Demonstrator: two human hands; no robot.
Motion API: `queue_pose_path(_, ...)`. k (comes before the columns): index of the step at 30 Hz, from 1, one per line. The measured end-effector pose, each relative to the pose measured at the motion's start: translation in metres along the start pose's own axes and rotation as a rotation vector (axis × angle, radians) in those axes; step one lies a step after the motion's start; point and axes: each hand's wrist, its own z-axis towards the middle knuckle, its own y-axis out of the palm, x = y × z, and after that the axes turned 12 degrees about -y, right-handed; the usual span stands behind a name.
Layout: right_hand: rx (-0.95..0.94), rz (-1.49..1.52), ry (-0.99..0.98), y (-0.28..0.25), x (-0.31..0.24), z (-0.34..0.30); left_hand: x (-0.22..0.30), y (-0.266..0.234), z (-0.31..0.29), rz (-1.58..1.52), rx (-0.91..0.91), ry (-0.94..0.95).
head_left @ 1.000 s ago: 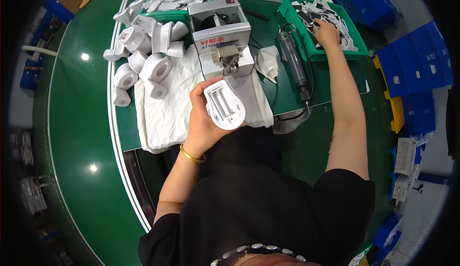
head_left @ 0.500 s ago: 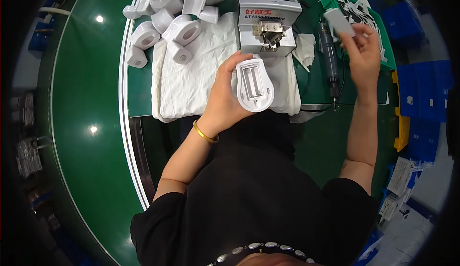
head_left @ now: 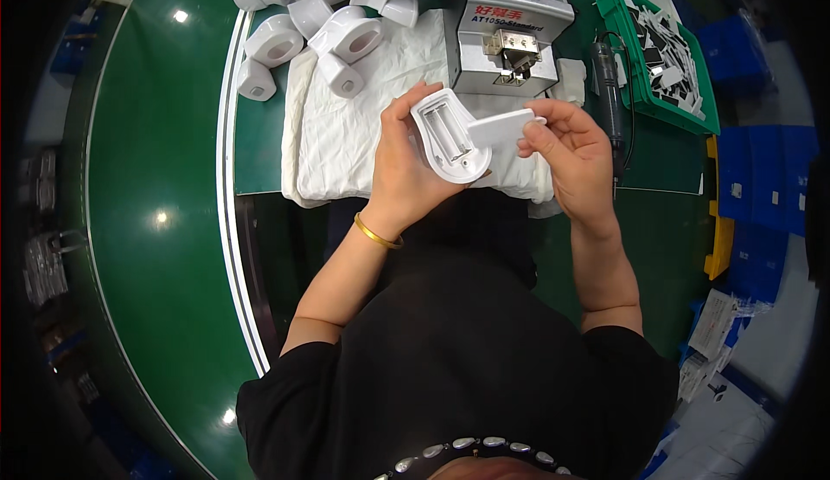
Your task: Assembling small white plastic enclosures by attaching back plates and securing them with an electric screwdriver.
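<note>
Nearest to you, a string of pearly beads (head_left: 462,443) lay over your black short-sleeved shirt (head_left: 467,333), and a gold-coloured bangle (head_left: 377,232) circled your left wrist. Your left hand (head_left: 405,169) was part-curled around a white plastic housing (head_left: 418,117), cupping it from the left, its open battery compartment (head_left: 447,129) facing up and bare metal contacts showing. The housing was in the air, over the near part of the white cloth (head_left: 346,147); your left hand had held it in both earlier frames too.

Your right hand (head_left: 575,160) was nearly closed, thumb and fingers pinching the right end of a flat white cover (head_left: 501,130). A second before, that hand was down in the green tray (head_left: 637,65); half a second before, it had a cover lifted just beside the tray. Now the cover had come across to the housing, its left end overlapping the housing's right edge in view; you could not tell whether they touched.

Beyond your hands stood the grey-and-white bench machine (head_left: 510,22), at the cloth's far edge. To its right, the dark electric screwdriver (head_left: 609,91) lay beside the tray, which held a heap of loose white and black pieces (head_left: 666,56). To the machine's left, more white housings (head_left: 354,39) were piled, some resting on the cloth.
</note>
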Motion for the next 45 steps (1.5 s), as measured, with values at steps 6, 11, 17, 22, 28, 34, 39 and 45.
queue_pose_path(6, 0.023, 0.277, 0.085, 0.009, 0.024, -0.008, -0.006, -0.003, -0.011, -0.072, 0.004, -0.129)
queue_pose_path(11, 0.151, 0.48, 0.097, 0.042, 0.052, -0.021, -0.01, 0.002, -0.008, 0.064, 0.148, -0.008)
queue_pose_path(17, 0.4, 0.319, -0.097, 0.061, 0.065, -0.003, 0.002, 0.007, -0.021, 0.107, -0.023, -0.027)
queue_pose_path(22, 0.365, 0.205, -0.235, 0.049, 0.045, 0.022, 0.008, -0.013, -0.017, 0.046, -0.098, 0.026)
queue_pose_path(28, 0.033, 0.238, -0.092, 0.043, 0.017, 0.029, 0.014, -0.022, 0.0, 0.001, -0.274, 0.046)
queue_pose_path(34, 0.058, 0.221, -0.121, 0.041, 0.009, 0.017, 0.001, -0.006, -0.003, -0.383, -0.493, -0.179)
queue_pose_path(39, -0.052, -0.203, -0.151, 0.033, -0.003, 0.0, -0.001, -0.009, -0.007, -0.302, -0.35, -0.163)
queue_pose_path(45, -0.095, -0.445, -0.273, 0.035, -0.003, -0.003, 0.004, -0.01, -0.007, -0.265, -0.321, -0.12)
